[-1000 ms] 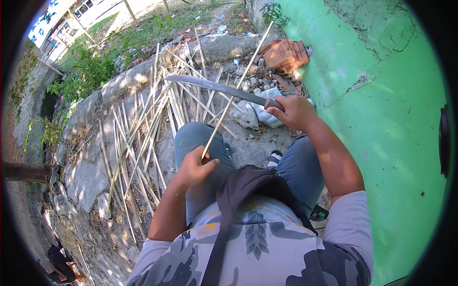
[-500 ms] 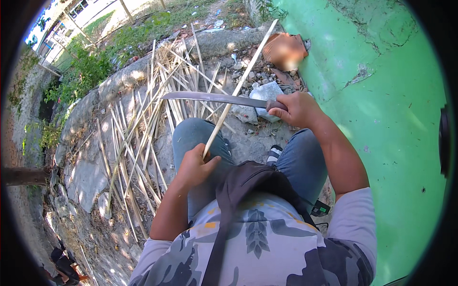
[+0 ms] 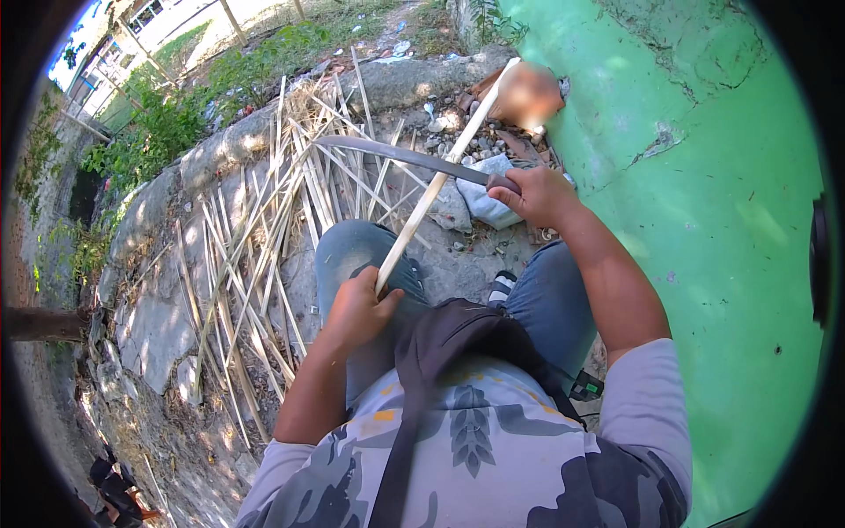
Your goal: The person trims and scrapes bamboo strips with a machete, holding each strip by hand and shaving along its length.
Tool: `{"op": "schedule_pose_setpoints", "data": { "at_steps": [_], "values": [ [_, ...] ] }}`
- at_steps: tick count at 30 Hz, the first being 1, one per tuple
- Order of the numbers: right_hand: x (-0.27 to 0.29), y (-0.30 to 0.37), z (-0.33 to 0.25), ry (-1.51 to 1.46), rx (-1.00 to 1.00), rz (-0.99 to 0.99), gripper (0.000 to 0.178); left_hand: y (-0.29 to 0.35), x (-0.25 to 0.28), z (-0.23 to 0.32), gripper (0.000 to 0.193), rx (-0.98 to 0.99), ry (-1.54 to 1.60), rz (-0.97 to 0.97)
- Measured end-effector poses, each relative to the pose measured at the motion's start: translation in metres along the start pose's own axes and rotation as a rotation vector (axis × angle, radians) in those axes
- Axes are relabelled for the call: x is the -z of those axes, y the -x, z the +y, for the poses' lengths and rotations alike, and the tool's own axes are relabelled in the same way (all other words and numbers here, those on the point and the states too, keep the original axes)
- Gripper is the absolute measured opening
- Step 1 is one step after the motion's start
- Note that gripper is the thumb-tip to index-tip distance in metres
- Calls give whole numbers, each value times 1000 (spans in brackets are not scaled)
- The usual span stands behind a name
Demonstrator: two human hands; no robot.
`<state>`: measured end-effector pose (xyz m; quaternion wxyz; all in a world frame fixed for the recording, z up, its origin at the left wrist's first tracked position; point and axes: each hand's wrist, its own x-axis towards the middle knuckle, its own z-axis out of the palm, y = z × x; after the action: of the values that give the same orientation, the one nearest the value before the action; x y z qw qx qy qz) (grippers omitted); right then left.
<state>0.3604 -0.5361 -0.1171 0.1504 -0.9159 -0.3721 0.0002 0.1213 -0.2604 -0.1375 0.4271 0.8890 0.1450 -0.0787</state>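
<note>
My left hand [image 3: 356, 308] is closed round the near end of a long pale wooden strip [image 3: 412, 226], held over my left knee. The strip slants up and away to the right. My right hand [image 3: 539, 198] grips the brown handle of a machete [image 3: 414, 158]. Its long dark blade points left and crosses the strip above the middle, seemingly touching it. The tip lies in view over a heap of similar pale strips [image 3: 255, 273] on the ground.
A green wall [image 3: 704, 264] rises close on my right. Ahead are a light stone block [image 3: 493, 189], gravel and a blurred orange-brown object [image 3: 526, 95]. A low stone kerb [image 3: 387, 84] runs behind the strips, with green plants [image 3: 150, 132] at the far left.
The machete has tilted, its tip now higher and its handle slightly nearer and further left. The strip's far end has shifted a little right and down; it shows a broader face.
</note>
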Motion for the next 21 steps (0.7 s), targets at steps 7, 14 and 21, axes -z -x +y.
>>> {"op": "schedule_pose_setpoints", "data": {
  "at_steps": [7,14,21],
  "values": [
    [-6,5,-14,21,147,16,63,2,1,-5,34,0,-25,3],
    [-3,2,-12,-34,22,35,62,0,-4,-13,31,-33,49,27],
    [-10,3,19,-90,19,104,63,-3,1,-7,28,-1,56,-25]
  ]
}}
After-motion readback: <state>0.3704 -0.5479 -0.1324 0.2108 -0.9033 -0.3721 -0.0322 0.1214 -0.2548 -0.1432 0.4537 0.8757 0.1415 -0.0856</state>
